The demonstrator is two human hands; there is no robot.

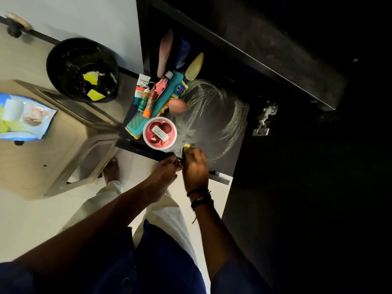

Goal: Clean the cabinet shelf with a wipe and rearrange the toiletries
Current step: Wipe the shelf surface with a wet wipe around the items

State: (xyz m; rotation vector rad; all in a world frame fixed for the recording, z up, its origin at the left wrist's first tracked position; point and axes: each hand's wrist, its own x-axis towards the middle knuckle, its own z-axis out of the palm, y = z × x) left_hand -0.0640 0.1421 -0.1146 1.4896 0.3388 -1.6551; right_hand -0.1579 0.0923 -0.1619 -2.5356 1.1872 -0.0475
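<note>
Now my right hand (194,166) grips the wipe (188,147) at the shelf (222,124) edge; left hand (167,168) curled, contents unclear; toiletries (152,98) crowded center-left, clearing space.

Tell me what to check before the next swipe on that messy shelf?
1. Wipe in hand: ok. The right hand presses a yellow wipe on the shelf.
2. Left hand steadying at the shelf's front edge: ok.
3. Powder gone: not ok. Yellowish swirl streaks cover the bare shelf.
4. Toiletries out of the way: ok. The round tub, teal comb and tubes sit bunched on the left side.
5. Tub close to the wipe: not ok, it could get bumped.
6. Wipe clean enough: cannot tell.
</note>
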